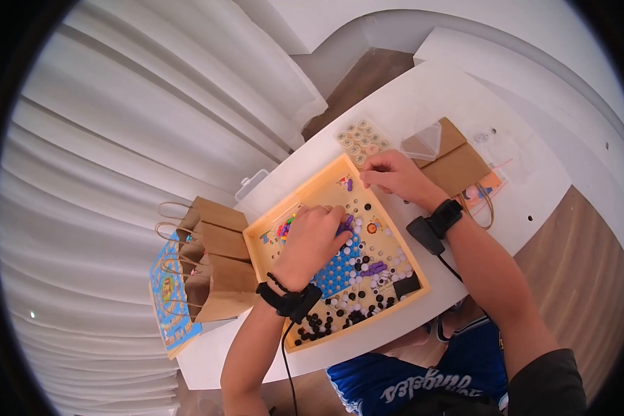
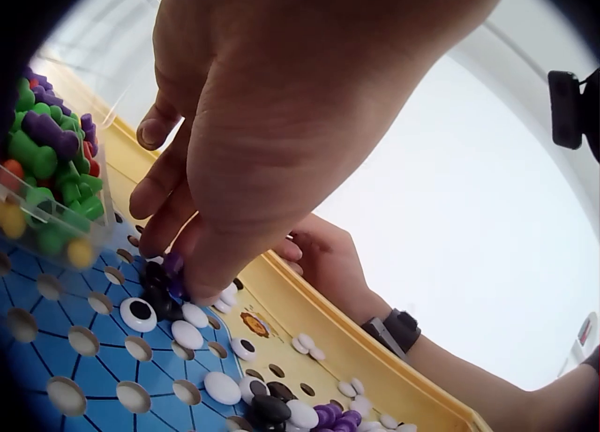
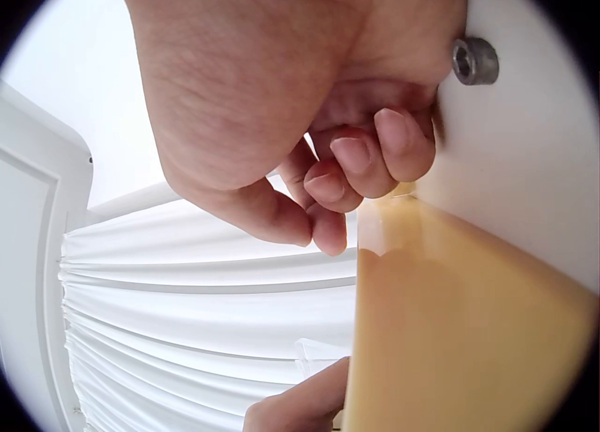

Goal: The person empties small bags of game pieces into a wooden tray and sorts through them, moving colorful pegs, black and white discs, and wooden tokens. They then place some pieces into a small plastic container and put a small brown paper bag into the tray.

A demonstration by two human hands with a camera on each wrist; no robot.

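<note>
My left hand reaches down into a yellow wooden tray holding a game board. In the left wrist view its thumb and fingers pinch at a small purple peg, partly hidden by the fingertips. Black pieces and white ones lie just below, on the blue star pattern. Close by stands a clear box of coloured pegs. At the tray's far right edge is my right hand, fingers loosely curled, thumb near the index fingertip, with nothing visible between them.
Brown paper bags stand left of the tray, beside a blue game board. Round wooden discs sit behind it. Another paper bag lies at the right. Black pieces and purple pegs are strewn in the tray.
</note>
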